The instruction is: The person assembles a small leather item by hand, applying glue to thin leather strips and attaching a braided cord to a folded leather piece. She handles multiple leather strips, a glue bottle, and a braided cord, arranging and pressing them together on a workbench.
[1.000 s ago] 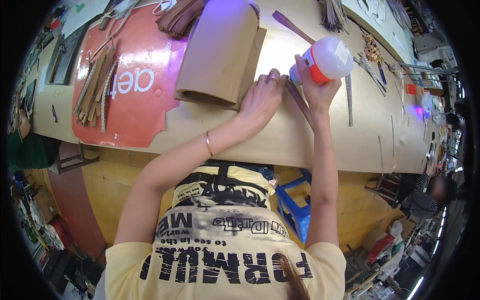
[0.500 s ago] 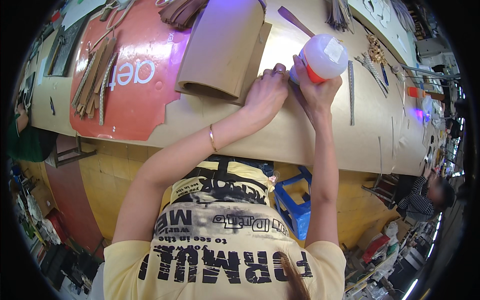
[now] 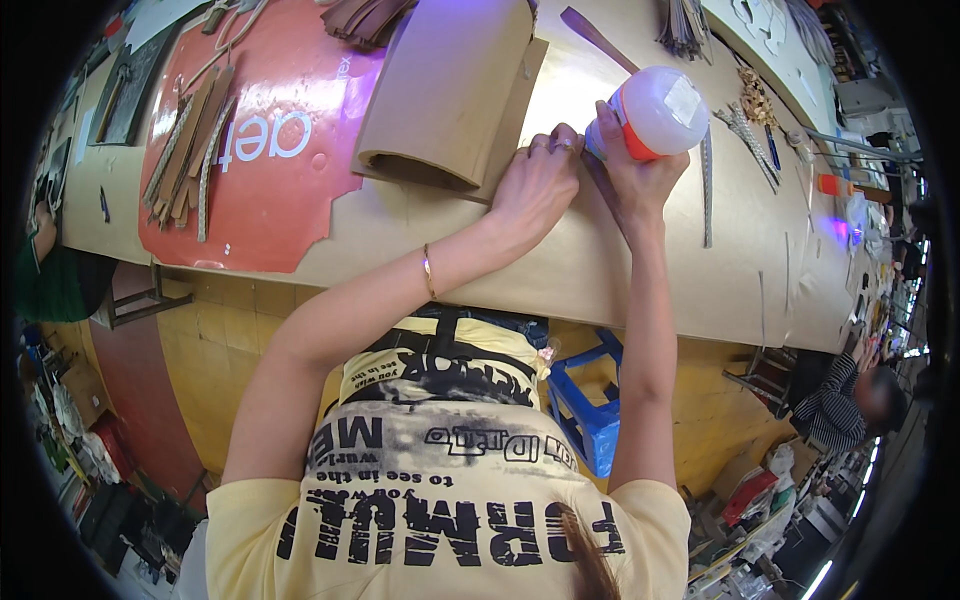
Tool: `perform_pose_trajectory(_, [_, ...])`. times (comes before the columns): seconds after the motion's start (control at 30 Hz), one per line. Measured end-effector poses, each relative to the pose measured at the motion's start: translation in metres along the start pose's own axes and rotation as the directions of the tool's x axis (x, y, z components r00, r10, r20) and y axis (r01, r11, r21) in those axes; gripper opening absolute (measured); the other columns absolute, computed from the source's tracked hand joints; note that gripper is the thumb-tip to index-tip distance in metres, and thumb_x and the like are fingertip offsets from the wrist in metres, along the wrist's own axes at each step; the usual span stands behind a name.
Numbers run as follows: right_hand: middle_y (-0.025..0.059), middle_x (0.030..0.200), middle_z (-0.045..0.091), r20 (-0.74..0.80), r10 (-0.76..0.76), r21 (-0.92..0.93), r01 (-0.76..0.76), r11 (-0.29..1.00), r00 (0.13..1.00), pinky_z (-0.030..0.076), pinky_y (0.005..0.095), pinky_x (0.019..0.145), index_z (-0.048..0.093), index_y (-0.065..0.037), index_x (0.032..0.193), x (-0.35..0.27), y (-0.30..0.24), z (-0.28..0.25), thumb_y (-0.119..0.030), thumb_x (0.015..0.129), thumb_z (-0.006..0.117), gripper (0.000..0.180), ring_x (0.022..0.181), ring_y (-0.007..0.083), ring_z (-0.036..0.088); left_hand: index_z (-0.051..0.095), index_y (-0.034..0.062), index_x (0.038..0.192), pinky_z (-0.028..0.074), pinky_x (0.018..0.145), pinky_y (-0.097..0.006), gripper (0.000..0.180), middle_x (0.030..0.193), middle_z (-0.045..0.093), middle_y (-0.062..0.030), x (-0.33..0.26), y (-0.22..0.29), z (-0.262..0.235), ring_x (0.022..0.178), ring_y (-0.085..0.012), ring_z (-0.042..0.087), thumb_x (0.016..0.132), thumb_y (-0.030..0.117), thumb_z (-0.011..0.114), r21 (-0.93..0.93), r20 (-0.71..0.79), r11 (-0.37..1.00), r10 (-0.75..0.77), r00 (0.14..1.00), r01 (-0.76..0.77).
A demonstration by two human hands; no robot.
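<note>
Top centre: right hand, fingers wrapped round white plastic glue bottle w/ orange cap, tipped over. Left hand just beside it, fingers together, pressing curved brown cardboard sheet on workbench.

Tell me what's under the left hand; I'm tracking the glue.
A thin brown strip on the cardboard table runs under the left hand; the covered part is hidden.

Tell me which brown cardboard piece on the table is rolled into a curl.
The big cardboard sheet just beyond the left hand: its near edge curls into an open tube. The cardboard strips on the red board lie flat and narrow.
</note>
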State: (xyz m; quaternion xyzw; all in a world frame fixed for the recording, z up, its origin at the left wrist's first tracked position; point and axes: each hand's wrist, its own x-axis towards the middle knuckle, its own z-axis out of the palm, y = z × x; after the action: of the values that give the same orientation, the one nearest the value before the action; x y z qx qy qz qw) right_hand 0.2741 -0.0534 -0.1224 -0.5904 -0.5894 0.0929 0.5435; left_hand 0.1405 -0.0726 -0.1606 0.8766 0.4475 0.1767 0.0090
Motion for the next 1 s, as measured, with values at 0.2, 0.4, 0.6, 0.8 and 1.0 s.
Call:
perform_pose_trajectory(0.2, [0.0100, 0.084, 0.072, 0.090, -0.039, -0.068, 0.045, 0.997, 0.995, 0.053, 0.0318, 0.071, 0.070, 0.000, 0.089, -0.003, -0.005, -0.013, -0.018, 0.075, 0.082, 0.025, 0.075, 0.0195, 0.069, 0.051, -0.0018, 0.123, 0.056, 0.068, -0.032, 0.043, 0.110, 0.049, -0.0128, 0.000, 0.001, 0.001, 0.092, -0.0244, 0.058, 0.081, 0.005, 0.057, 0.023, -0.023, 1.000, 0.002, 1.000, -0.002])
perform_pose_trajectory(0.4, [0.0100, 0.085, 0.072, 0.079, -0.027, -0.088, 0.034, 0.996, 0.996, 0.053, 0.0311, 0.073, 0.070, 0.001, 0.089, -0.011, -0.013, -0.029, -0.017, 0.076, 0.080, 0.024, 0.076, 0.0197, 0.069, 0.048, 0.0008, 0.123, 0.057, 0.067, -0.030, 0.043, 0.105, 0.050, -0.0123, 0.000, 0.001, -0.001, 0.093, -0.0242, 0.060, 0.081, 0.006, 0.059, 0.031, 0.008, 1.000, 0.005, 1.000, -0.006])
perform_pose_trajectory(0.6, [0.0095, 0.085, 0.072, 0.049, 0.022, -0.107, -0.017, 0.994, 0.999, 0.053, 0.0313, 0.075, 0.071, 0.000, 0.091, -0.022, -0.015, -0.039, -0.017, 0.076, 0.080, 0.025, 0.077, 0.0199, 0.068, 0.050, 0.0002, 0.123, 0.057, 0.067, -0.028, 0.044, 0.103, 0.051, -0.0116, 0.002, 0.001, 0.000, 0.091, -0.0228, 0.061, 0.080, 0.006, 0.060, 0.072, -0.008, 0.997, 0.005, 1.000, -0.004])
perform_pose_trajectory(0.8, [0.0087, 0.085, 0.071, 0.003, -0.054, -0.171, 0.054, 0.984, 0.999, 0.053, 0.0331, 0.078, 0.070, -0.001, 0.090, -0.034, -0.003, -0.049, -0.019, 0.074, 0.083, 0.027, 0.078, 0.0208, 0.067, 0.051, -0.0014, 0.126, 0.058, 0.068, -0.028, 0.046, 0.103, 0.051, -0.0112, 0.002, 0.001, 0.000, 0.092, -0.0221, 0.061, 0.081, 0.005, 0.060, 0.081, 0.002, 0.997, 0.008, 1.000, -0.008])
perform_pose_trajectory(1.0, [0.0105, 0.106, 0.062, -0.372, 0.255, 0.040, -0.259, 0.965, 0.893, 0.052, 0.0376, 0.086, 0.057, 0.001, 0.113, -0.053, 0.010, -0.072, -0.022, 0.077, 0.082, 0.049, 0.095, 0.0209, 0.061, 0.049, -0.0090, 0.124, 0.057, 0.071, -0.029, 0.044, 0.110, 0.050, -0.0166, 0.006, -0.001, -0.004, 0.096, -0.0272, 0.061, 0.081, -0.001, 0.057, -0.014, 0.101, 0.999, -0.034, 0.994, 0.036])
